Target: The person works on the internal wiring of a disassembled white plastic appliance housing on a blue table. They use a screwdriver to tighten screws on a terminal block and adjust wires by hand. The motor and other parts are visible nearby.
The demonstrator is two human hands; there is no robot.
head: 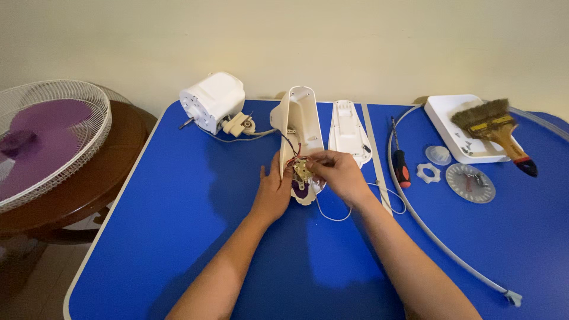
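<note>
Your left hand (pixel 274 191) clasps the white housing (pixel 300 127) while your right hand (pixel 338 173) pinches the switch (pixel 302 172) inside it

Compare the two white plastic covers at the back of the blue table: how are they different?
The open housing is tilted up on its edge, deep, with wires and a small switch part inside; the flat cover lies flat beside it, shallow and with no wires. The left hand and right hand work at the open housing, while nobody touches the flat cover. Both are white, long and rounded.
</note>
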